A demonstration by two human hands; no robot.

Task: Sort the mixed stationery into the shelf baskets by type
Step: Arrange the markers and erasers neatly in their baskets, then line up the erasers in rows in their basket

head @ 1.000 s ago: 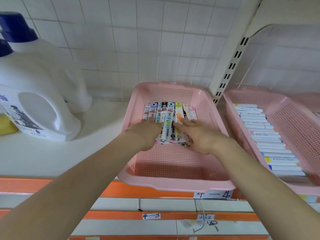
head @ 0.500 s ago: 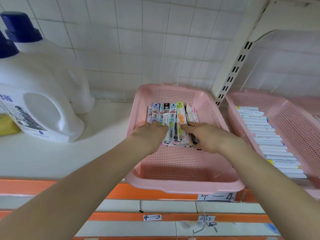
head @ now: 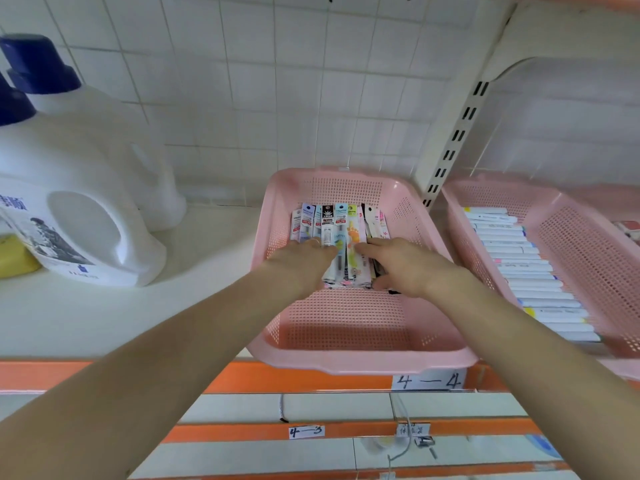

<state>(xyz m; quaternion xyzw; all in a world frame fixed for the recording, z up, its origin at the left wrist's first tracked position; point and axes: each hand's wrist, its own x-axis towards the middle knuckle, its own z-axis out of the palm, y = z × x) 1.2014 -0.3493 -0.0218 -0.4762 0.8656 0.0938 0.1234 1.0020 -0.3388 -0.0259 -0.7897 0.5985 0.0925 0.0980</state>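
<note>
A pink mesh basket [head: 349, 358] stands on the white shelf in front of me. Several packaged pens [head: 337, 225] lie side by side in its far half. My left hand [head: 299, 263] rests flat on the left part of the row, fingers straight. My right hand [head: 398, 265] lies on the right part, fingers stretched over the packs and thumb at their near ends. Both hands hide the near halves of most packs. A second pink basket [head: 588, 244] to the right holds a row of white markers [head: 526, 268].
Two large white detergent jugs [head: 72, 202] with blue caps stand at the left, a yellow object [head: 15, 256] beside them. A slotted shelf upright [head: 457, 133] rises between the baskets. Orange shelf edges carry labels 4-4 [head: 427, 379] and 4-3 [head: 306, 431].
Both hands have stayed on the pen packs, which now lie in a straighter row. The camera has shifted a little, so the basket sits more to the right in view.
</note>
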